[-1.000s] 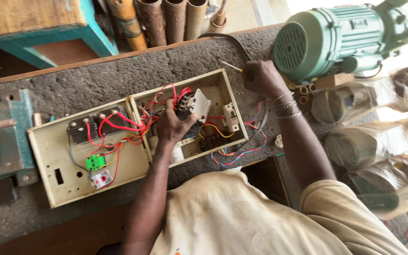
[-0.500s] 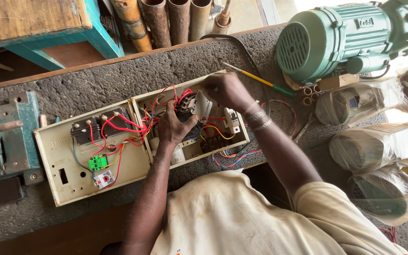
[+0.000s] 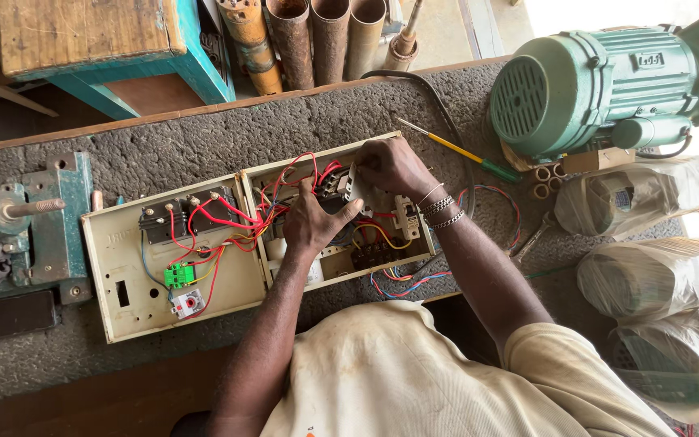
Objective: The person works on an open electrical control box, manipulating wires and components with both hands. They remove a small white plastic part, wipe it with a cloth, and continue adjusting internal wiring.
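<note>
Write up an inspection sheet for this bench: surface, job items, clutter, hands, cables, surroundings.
Surface: rough grey bench top, worn.
Job's things: open beige control box, lid hinged flat to the left; grey component between both hands.
Clutter: yellow-and-green screwdriver lying beside the box; small tubes by the motor.
Hands: left hand and right hand both inside the right half of the box.
Cables: red wires inside; loose coloured wires spilling out; black cable.
Surroundings: green motor, bench vise, rusty pipes, wrapped bundles.
</note>
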